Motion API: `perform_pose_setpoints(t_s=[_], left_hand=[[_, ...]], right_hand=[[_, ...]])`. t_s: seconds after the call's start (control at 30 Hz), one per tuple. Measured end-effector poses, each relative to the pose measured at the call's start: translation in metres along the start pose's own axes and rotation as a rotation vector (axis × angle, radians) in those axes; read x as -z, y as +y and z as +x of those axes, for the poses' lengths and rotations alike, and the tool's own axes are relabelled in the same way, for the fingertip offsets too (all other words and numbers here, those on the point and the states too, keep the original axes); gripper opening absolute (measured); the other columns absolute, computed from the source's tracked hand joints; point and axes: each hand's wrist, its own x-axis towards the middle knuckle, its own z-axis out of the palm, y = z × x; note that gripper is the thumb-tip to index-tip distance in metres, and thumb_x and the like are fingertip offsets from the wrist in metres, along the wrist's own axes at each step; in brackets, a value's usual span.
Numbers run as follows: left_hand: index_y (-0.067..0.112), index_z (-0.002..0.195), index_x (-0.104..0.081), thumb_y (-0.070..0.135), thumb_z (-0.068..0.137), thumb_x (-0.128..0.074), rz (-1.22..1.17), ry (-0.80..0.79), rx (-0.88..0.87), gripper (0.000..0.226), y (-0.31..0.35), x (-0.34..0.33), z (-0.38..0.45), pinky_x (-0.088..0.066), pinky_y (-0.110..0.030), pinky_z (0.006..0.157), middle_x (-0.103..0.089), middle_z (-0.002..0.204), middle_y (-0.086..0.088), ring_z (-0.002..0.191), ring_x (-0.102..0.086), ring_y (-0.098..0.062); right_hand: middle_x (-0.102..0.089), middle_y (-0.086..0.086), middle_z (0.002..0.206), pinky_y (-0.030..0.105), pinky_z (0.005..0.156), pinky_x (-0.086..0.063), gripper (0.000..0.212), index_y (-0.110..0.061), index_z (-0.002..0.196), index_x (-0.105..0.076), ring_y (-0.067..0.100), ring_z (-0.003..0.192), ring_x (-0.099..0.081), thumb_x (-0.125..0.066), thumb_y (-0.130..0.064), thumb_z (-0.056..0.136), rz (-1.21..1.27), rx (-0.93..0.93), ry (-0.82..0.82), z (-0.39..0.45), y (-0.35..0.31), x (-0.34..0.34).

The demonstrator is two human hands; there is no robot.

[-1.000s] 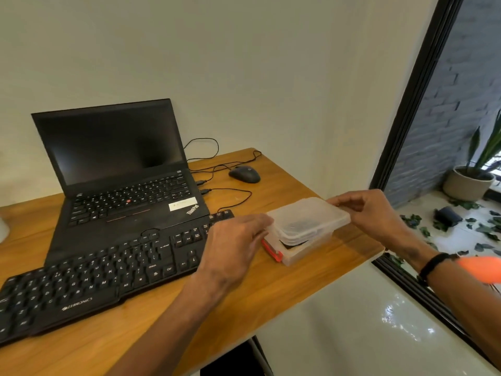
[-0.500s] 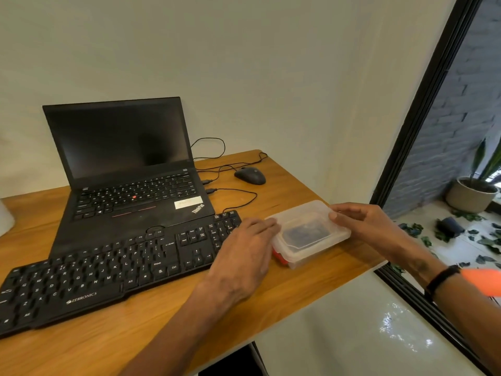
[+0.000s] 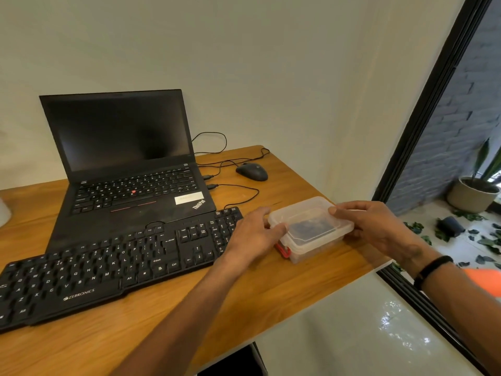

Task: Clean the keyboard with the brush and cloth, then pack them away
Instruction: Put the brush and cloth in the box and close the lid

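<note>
The keyboard [image 3: 113, 264] lies to the left of the left hand [image 3: 253, 234], its right end reaching under that hand. Behind the keyboard stands an open laptop [image 3: 127, 164], screen dark. A mouse [image 3: 252, 171] sits well beyond the left hand, its cable trailing back toward the laptop.

The left hand rests against the left end of the clear plastic box [image 3: 311, 229], thumb laid on the lid's near-left corner and fingers loosely curved along the side; it steadies the box more than it clamps it. Just below this hand, a red latch [image 3: 283, 251] shows on the box's near-left end.

The right hand [image 3: 374, 226] holds the opposite end, thumb on top of the lid and fingers wrapped round the right side. The box sits on the desk [image 3: 162, 335] between the two hands.

Step in hand, as judged: seating the lid on the box, the final part of packing away. The next move calls for even downward pressure at both ends, then closing the red latch.

Hard to make out: a dark mass shows through the lid; whether it is the cloth, the brush or both cannot be told. Whether the lid is fully seated, and whether a latch exists under the right hand, is hidden.
</note>
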Motion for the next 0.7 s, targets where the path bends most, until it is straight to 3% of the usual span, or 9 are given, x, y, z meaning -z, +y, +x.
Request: perform_pose_setpoints(t_s=[0.1,0.2,0.3,0.37,0.5,0.57,0.67,0.7], left_hand=[[0.023,0.131,-0.066,0.04,0.097,-0.073,0.022,-0.127,0.105,0.039,0.007,0.01,0.015,-0.056,-0.035,0.095,-0.072,0.123,0.0,0.107,-0.067,-0.016],[0.016,0.111,-0.07,0.041,0.089,-0.081,0.022,-0.181,0.22,0.036,0.011,0.016,0.03,-0.06,-0.043,0.099,-0.075,0.112,-0.005,0.101,-0.074,-0.025],[0.019,0.094,-0.062,0.036,0.084,-0.086,0.021,-0.226,0.266,0.031,0.017,0.02,0.038,-0.061,-0.031,0.076,-0.074,0.094,-0.007,0.07,-0.067,-0.017],[0.014,0.101,-0.065,0.03,0.083,-0.089,0.002,-0.22,0.274,0.034,0.019,0.019,0.039,-0.053,-0.026,0.06,-0.073,0.085,-0.01,0.058,-0.06,-0.015],[0.014,0.087,-0.069,0.036,0.078,-0.091,0.119,-0.092,0.179,0.033,0.02,0.012,0.04,-0.061,-0.03,0.067,-0.08,0.083,-0.01,0.065,-0.068,-0.017],[0.011,0.087,-0.072,0.038,0.077,-0.092,0.147,-0.04,0.159,0.035,0.021,0.012,0.041,-0.058,-0.022,0.056,-0.079,0.076,-0.007,0.062,-0.07,-0.015],[0.005,0.1,-0.069,0.047,0.081,-0.086,0.16,-0.124,0.243,0.049,0.018,0.011,0.042,-0.066,-0.034,0.071,-0.08,0.076,-0.011,0.066,-0.076,-0.021],[0.001,0.105,-0.069,0.048,0.085,-0.083,0.139,-0.164,0.287,0.053,0.017,0.011,0.042,-0.065,-0.031,0.067,-0.079,0.076,-0.012,0.061,-0.074,-0.02]], right_hand=[[-0.073,0.009,0.108,0.042,0.074,-0.065,0.04,-0.01,0.112,-0.073,0.025,0.092,-0.076,-0.086,-0.026,0.079,-0.04,0.082,0.077,-0.002,0.0,-0.003],[-0.077,0.009,0.097,0.045,0.075,-0.065,0.029,-0.009,0.097,-0.077,0.025,0.081,-0.077,-0.085,-0.03,0.078,-0.087,0.105,0.113,-0.003,0.003,-0.006],[-0.077,0.005,0.088,0.045,0.075,-0.065,0.023,-0.013,0.087,-0.077,0.024,0.079,-0.076,-0.085,-0.033,0.079,-0.118,0.14,0.19,-0.005,0.005,-0.011],[-0.076,0.0,0.086,0.039,0.076,-0.063,0.02,-0.017,0.086,-0.077,0.019,0.082,-0.074,-0.084,-0.035,0.081,-0.175,0.214,0.234,-0.008,0.008,-0.013],[-0.074,-0.005,0.085,0.027,0.07,-0.057,0.018,-0.021,0.088,-0.077,0.012,0.081,-0.071,-0.08,-0.039,0.085,-0.278,0.277,0.298,-0.01,0.01,-0.015],[-0.071,-0.01,0.085,0.027,0.068,-0.055,0.02,-0.022,0.093,-0.078,0.008,0.08,-0.067,-0.077,-0.041,0.088,-0.409,0.318,0.371,-0.009,0.009,-0.02],[-0.071,-0.011,0.085,0.032,0.069,-0.057,0.023,-0.021,0.099,-0.079,0.006,0.079,-0.065,-0.073,-0.042,0.092,-0.472,0.371,0.464,-0.01,0.014,-0.026],[-0.072,-0.01,0.087,0.037,0.073,-0.06,0.025,-0.021,0.101,-0.079,0.008,0.081,-0.066,-0.073,-0.043,0.092,-0.476,0.383,0.483,-0.009,0.017,-0.028]])
